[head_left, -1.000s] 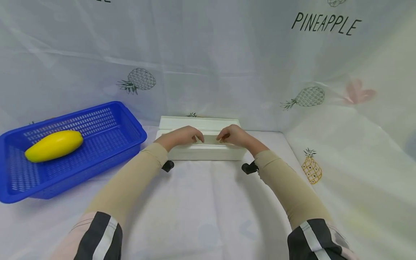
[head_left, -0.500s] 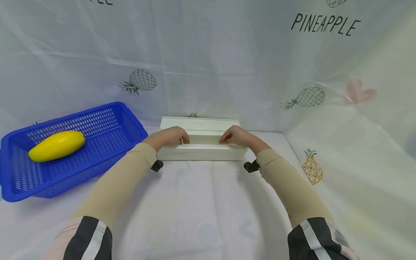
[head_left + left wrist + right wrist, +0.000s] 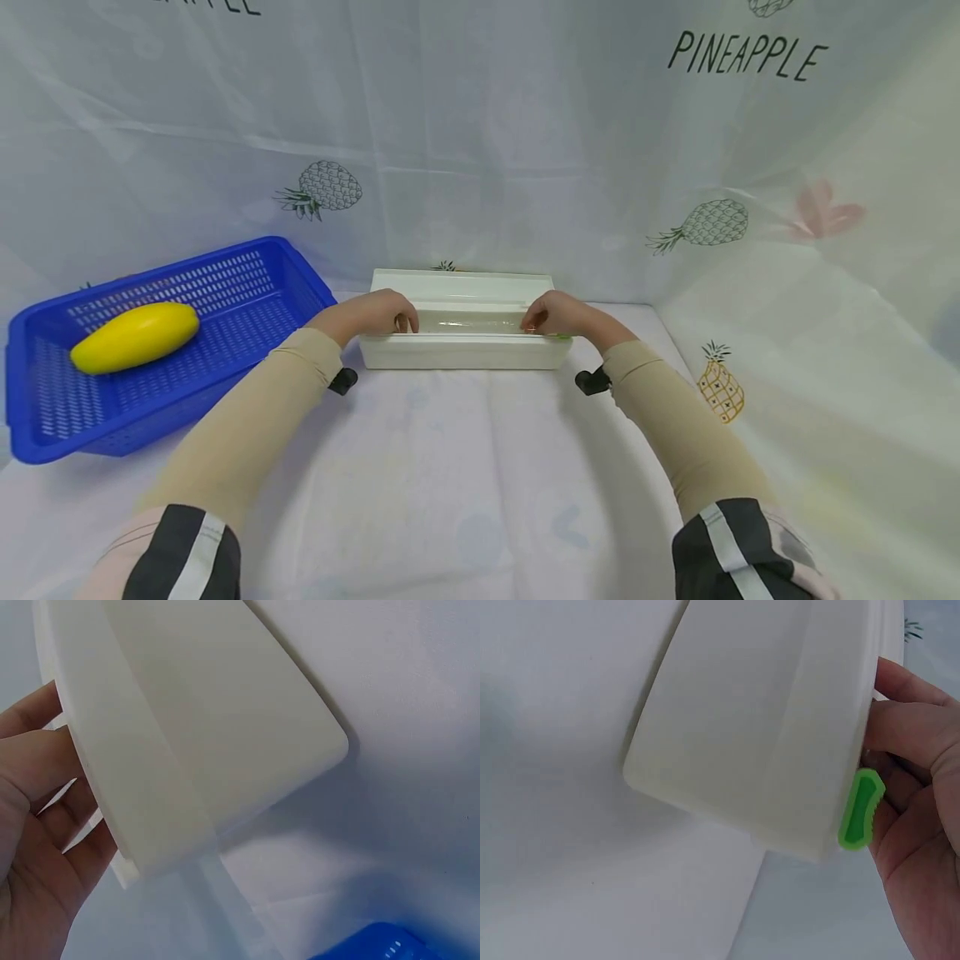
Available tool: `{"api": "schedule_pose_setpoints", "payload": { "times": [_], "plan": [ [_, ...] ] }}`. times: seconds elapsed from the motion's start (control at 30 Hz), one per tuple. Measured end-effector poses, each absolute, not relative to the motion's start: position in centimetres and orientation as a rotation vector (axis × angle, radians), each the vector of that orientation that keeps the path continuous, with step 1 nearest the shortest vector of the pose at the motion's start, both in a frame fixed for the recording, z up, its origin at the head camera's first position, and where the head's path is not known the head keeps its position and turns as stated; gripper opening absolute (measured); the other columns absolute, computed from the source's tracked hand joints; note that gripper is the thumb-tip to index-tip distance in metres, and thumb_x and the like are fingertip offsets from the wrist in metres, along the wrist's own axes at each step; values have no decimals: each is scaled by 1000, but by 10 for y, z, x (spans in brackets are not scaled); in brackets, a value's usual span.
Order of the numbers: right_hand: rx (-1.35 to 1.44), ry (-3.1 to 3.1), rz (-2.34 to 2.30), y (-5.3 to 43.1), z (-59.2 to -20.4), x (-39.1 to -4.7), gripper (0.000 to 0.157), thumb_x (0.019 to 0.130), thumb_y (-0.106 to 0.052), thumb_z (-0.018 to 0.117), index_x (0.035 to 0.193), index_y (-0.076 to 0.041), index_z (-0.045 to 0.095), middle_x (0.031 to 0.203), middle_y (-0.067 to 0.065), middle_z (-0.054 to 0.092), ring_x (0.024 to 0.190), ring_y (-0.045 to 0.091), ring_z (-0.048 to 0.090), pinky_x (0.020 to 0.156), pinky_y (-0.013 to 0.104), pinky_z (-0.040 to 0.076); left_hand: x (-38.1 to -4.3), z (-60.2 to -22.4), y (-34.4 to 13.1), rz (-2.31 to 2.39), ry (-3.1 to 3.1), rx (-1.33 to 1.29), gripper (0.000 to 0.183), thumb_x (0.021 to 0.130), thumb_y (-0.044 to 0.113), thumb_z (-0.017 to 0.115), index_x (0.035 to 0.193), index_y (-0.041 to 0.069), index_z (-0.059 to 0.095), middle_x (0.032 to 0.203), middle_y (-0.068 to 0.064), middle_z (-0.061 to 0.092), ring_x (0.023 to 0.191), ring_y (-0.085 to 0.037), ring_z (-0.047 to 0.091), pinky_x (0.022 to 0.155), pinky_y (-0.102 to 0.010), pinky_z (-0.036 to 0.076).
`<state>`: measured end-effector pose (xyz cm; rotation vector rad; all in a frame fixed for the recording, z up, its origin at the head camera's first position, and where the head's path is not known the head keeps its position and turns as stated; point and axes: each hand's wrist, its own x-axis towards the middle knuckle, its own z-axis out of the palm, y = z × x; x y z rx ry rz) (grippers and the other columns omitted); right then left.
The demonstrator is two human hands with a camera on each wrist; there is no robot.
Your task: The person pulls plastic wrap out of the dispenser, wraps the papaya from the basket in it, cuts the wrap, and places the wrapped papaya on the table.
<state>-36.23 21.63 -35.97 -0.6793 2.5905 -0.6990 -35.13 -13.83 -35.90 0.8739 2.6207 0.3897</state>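
A long white box [image 3: 465, 353] with a raised lid [image 3: 461, 285] stands at the back of the table. A glossy strip of clear film [image 3: 480, 323] shines inside it, between the hands. My left hand [image 3: 377, 313] bends over the left end, fingers dipped behind the front wall. At the right end my right hand [image 3: 561, 317] reaches in the same way, beside a green slider [image 3: 862, 809] on the box edge. In both wrist views the fingertips disappear behind the white wall, so I cannot tell what they pinch.
A blue plastic basket [image 3: 247, 367] stands to the left, close to my left forearm. It holds a yellow oblong fruit [image 3: 135, 337]. A pineapple-print cloth [image 3: 480, 150] hangs right behind the box, and white cloth [image 3: 450, 467] covers the table.
The hands have moved apart along the box, the left one clearly leftward and the right slightly rightward. More of the inside shows, with a gloss that was not visible before.
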Motion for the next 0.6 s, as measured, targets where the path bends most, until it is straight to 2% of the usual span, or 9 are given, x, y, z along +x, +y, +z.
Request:
{"api": "schedule_pose_setpoints", "payload": {
  "times": [0.13,0.23,0.33,0.43,0.6],
  "plan": [
    [-642,2572,-699,220,-356,-362,23,87,10,64,100,-4,76,101,4,71,94,20,63,79,31,54,-352,-357,-144,388,2623,877,51,84,-23,44,107,12,73,102,-4,68,99,-24,61,86,-38,52],
    [-651,2586,-686,223,-351,-361,22,88,10,63,96,-5,77,97,4,71,92,20,64,78,31,54,-352,-354,-147,373,2660,916,30,89,-11,60,99,12,76,98,-2,69,96,-23,63,85,-37,52],
    [-657,2606,-690,224,-346,-358,18,88,9,64,91,-4,77,93,4,72,89,20,65,78,33,54,-352,-352,-151,368,2704,958,14,89,0,69,91,11,77,93,-1,71,93,-23,64,84,-38,53],
    [-666,2624,-687,225,-342,-355,16,89,7,65,90,-3,77,93,5,72,91,21,65,81,35,54,-351,-349,-153,397,2721,944,10,88,2,70,91,8,77,93,-4,71,94,-25,65,85,-39,53],
    [-679,2629,-701,228,-337,-352,14,91,4,64,96,-1,76,99,8,72,95,24,65,82,38,54,-348,-343,-156,536,2688,793,17,92,-2,63,106,2,73,107,-11,69,94,-26,65,83,-38,54]
  ]
}}
